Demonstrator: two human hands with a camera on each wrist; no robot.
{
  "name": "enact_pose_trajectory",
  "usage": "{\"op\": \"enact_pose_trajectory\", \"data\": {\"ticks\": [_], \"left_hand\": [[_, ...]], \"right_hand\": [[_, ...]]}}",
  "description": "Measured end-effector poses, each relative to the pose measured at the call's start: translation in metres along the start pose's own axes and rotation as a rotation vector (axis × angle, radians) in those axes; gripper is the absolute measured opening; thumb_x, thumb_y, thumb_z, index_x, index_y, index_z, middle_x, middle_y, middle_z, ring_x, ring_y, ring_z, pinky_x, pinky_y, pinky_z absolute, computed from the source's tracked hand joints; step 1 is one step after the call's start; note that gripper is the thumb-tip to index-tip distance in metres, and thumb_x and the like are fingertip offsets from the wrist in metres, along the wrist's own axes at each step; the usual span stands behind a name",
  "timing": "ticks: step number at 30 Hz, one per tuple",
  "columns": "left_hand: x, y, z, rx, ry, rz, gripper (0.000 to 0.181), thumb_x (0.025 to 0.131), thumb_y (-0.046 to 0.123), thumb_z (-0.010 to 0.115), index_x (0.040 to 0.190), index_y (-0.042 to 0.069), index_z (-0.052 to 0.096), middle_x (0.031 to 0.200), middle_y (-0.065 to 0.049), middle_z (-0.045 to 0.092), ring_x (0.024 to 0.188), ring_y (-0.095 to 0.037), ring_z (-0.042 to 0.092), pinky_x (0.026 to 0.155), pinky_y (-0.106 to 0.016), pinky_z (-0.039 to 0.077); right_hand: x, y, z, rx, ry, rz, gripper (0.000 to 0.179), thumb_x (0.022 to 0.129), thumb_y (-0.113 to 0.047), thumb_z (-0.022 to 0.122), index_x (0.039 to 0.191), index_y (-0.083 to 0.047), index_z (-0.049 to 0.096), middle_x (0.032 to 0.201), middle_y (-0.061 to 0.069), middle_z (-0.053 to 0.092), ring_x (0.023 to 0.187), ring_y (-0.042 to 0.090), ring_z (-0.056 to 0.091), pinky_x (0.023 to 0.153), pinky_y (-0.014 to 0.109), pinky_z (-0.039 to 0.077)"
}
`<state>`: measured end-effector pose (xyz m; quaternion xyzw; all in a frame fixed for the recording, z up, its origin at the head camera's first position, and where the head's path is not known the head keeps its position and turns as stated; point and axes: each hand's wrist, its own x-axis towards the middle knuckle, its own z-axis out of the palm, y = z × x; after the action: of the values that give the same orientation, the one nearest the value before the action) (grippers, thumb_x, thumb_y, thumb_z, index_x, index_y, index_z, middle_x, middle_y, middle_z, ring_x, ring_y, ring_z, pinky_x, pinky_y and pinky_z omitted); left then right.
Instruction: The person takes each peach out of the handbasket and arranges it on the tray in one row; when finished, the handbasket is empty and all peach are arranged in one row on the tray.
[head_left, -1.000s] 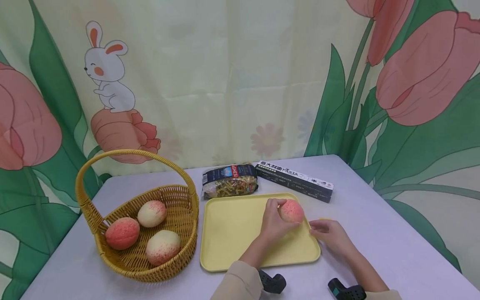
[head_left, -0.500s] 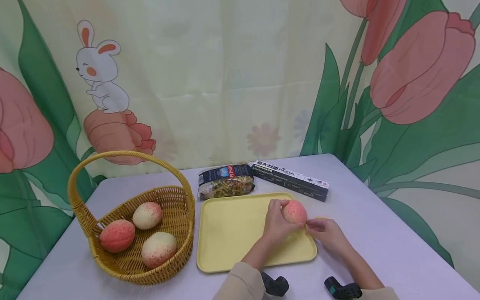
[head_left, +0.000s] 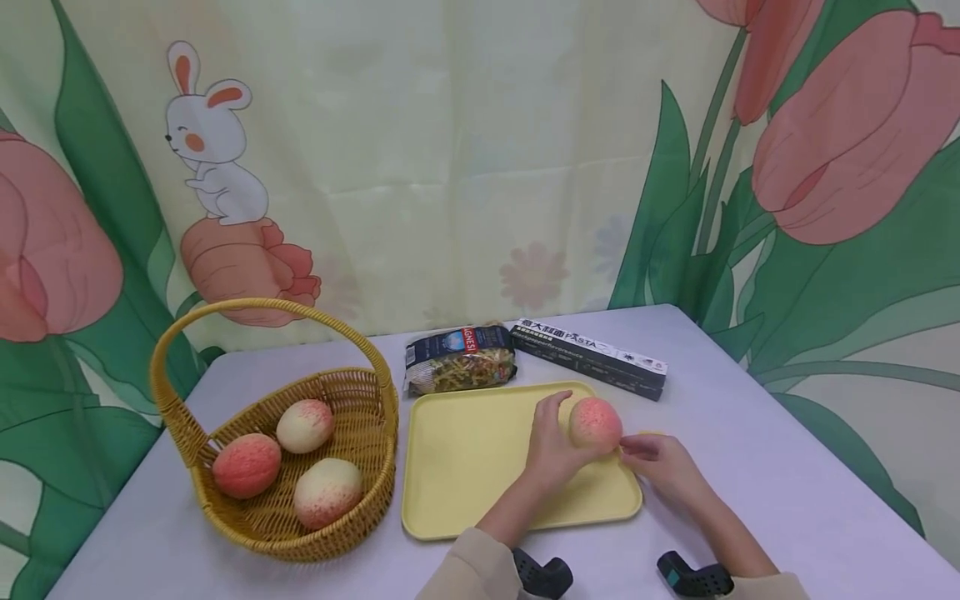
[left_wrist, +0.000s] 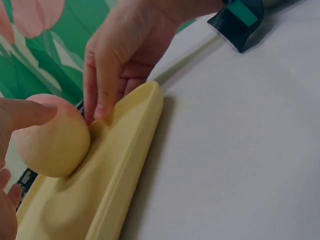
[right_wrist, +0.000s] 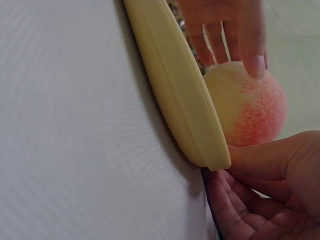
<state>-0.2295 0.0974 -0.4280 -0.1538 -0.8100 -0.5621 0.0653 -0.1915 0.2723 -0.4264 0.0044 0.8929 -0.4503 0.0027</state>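
A pink-and-cream peach (head_left: 596, 423) sits at the right end of the yellow tray (head_left: 461, 458). My left hand (head_left: 551, 446) is beside it, fingers spread and standing off its left side. Its thumb (left_wrist: 35, 114) lies against the peach in the left wrist view. With my right hand (head_left: 667, 471) I pinch the tray's right rim. The right wrist view has the thumb (right_wrist: 265, 159) on the rim and the other fingers below it.
Left of the tray stands a wicker basket (head_left: 386, 475) with a tall handle, holding several peaches. Behind the tray lie a bag of pasta (head_left: 461, 360) and a long black-and-white pasta box (head_left: 588, 358). A small yellow edge (head_left: 651, 432) shows behind my right hand.
The left fingers have come away from the peach, which they gripped earlier. The peach has shifted slightly right on the tray. My right hand keeps to the tray's right rim.
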Motion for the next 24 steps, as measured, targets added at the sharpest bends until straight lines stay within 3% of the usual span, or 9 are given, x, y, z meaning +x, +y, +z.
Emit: {"op": "enact_pose_trajectory", "data": {"ticks": [6, 20, 24], "left_hand": [[-0.002, -0.005, -0.027, -0.027, 0.045, 0.068, 0.077, 0.063, 0.012, 0.084, 0.128, 0.009, 0.045, 0.123, -0.007, 0.044, 0.114, -0.029, 0.043, 0.091, -0.039, 0.042], [-0.024, 0.002, -0.087, -0.071, 0.013, 0.199, 0.072, 0.067, 0.006, 0.080, 0.129, 0.011, 0.044, 0.123, -0.005, 0.045, 0.115, -0.026, 0.042, 0.094, -0.040, 0.040], [-0.028, 0.006, -0.104, -0.094, -0.014, 0.206, 0.069, 0.069, 0.006, 0.079, 0.129, 0.010, 0.044, 0.124, -0.003, 0.046, 0.117, -0.026, 0.043, 0.095, -0.039, 0.039]], "right_hand": [[0.001, -0.001, -0.001, -0.026, -0.006, 0.013, 0.037, 0.086, -0.012, 0.063, 0.112, 0.012, 0.056, 0.109, 0.025, 0.059, 0.098, 0.035, 0.058, 0.081, 0.043, 0.049], [0.001, -0.001, -0.001, -0.019, -0.002, 0.050, 0.037, 0.086, -0.013, 0.063, 0.112, 0.013, 0.056, 0.111, 0.026, 0.058, 0.099, 0.036, 0.057, 0.082, 0.044, 0.048], [0.002, -0.001, -0.001, -0.019, -0.003, 0.045, 0.038, 0.085, -0.012, 0.064, 0.112, 0.013, 0.055, 0.111, 0.026, 0.058, 0.098, 0.036, 0.058, 0.081, 0.044, 0.048]]}}
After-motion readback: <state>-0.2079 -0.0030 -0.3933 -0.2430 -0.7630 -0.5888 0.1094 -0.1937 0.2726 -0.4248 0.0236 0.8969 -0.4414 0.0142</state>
